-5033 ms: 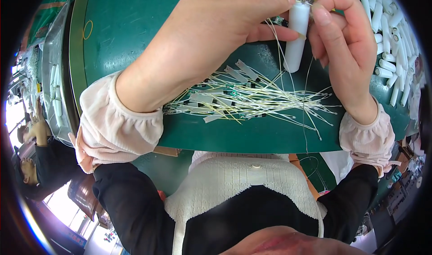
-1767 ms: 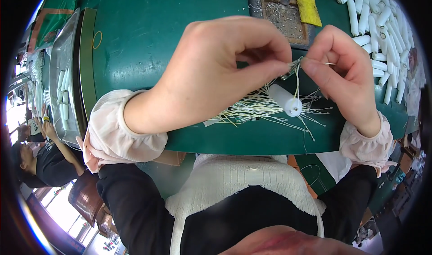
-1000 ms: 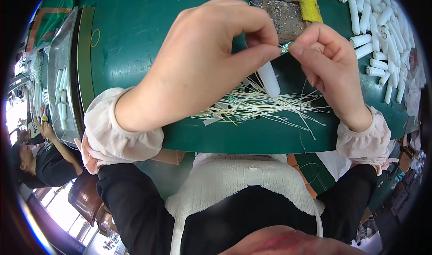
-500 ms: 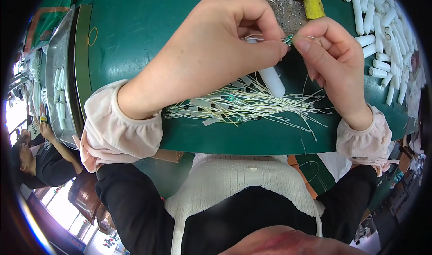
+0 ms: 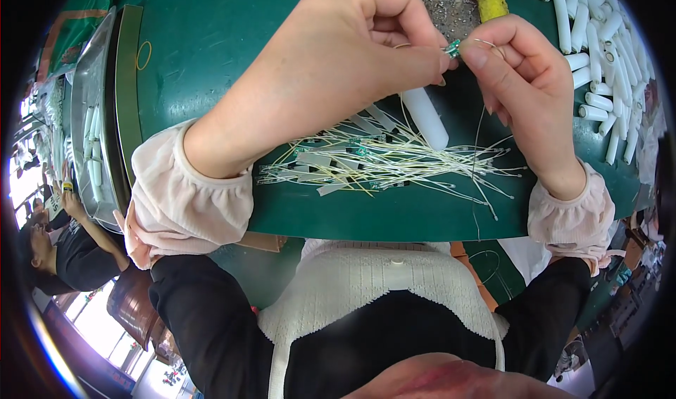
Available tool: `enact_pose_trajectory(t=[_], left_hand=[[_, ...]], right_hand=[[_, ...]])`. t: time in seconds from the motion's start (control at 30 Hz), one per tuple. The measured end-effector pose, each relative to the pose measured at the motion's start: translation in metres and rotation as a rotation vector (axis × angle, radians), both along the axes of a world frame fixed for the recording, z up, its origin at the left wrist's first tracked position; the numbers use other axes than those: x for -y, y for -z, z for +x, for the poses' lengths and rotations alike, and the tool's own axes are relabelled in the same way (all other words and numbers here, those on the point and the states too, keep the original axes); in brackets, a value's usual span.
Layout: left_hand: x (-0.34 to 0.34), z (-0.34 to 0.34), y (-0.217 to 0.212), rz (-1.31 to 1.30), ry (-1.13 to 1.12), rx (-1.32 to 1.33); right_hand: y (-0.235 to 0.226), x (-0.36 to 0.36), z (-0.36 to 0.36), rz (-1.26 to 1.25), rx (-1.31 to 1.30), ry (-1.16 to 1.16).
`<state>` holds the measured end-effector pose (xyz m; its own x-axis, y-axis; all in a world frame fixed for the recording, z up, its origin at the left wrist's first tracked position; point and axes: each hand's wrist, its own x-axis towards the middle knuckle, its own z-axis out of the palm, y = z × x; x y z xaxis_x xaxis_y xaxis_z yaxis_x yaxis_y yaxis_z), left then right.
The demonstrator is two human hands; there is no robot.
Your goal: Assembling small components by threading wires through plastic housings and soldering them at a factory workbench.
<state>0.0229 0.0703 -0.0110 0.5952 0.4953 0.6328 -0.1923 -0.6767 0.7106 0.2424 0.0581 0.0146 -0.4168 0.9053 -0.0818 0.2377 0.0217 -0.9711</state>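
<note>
My left hand (image 5: pixel 366 43) pinches small green board (image 5: pixel 453 48), top right of centre, my right hand (image 5: pixel 524 79) pinches thin wire (image 5: pixel 485 42).

The light is bright, the lower-left window (image 5: pixel 98 323) glares white, and edges bend blackward.

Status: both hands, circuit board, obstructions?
Left hand pinching small green circuit board. Right hand at its right end, pinching thin pale wire. Board partly hidden; smooth white cylinder below left hand.
</note>
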Motion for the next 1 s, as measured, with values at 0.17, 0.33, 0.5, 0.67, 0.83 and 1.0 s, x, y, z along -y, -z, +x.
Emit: enact_pose_trajectory(t=[0.17, 0.33, 0.5, 0.67, 0.83, 1.0], left_hand=[[0.019, 0.005, -0.029, -1.244, -0.229, 0.026], [0.011, 0.005, -0.025, -0.711, -0.107, 0.101], [0.018, 0.007, -0.035, -1.17, -0.262, 0.138], [0.019, 0.008, -0.037, -1.145, -0.262, 0.18], [0.018, 0.009, -0.038, -1.14, -0.294, 0.158], [0.019, 0.009, -0.04, -1.162, -0.3, 0.205]], right_hand=[[-0.006, -0.001, -0.005, 0.081, 0.017, 0.042], [-0.002, -0.002, 0.0, 0.144, -0.005, -0.03], [-0.003, -0.001, -0.002, 0.178, 0.014, -0.002], [-0.004, -0.001, -0.002, 0.211, 0.024, 0.013], [-0.002, -0.001, -0.002, 0.243, 0.03, 0.026], [-0.003, -0.001, -0.003, 0.224, 0.022, 0.027]])
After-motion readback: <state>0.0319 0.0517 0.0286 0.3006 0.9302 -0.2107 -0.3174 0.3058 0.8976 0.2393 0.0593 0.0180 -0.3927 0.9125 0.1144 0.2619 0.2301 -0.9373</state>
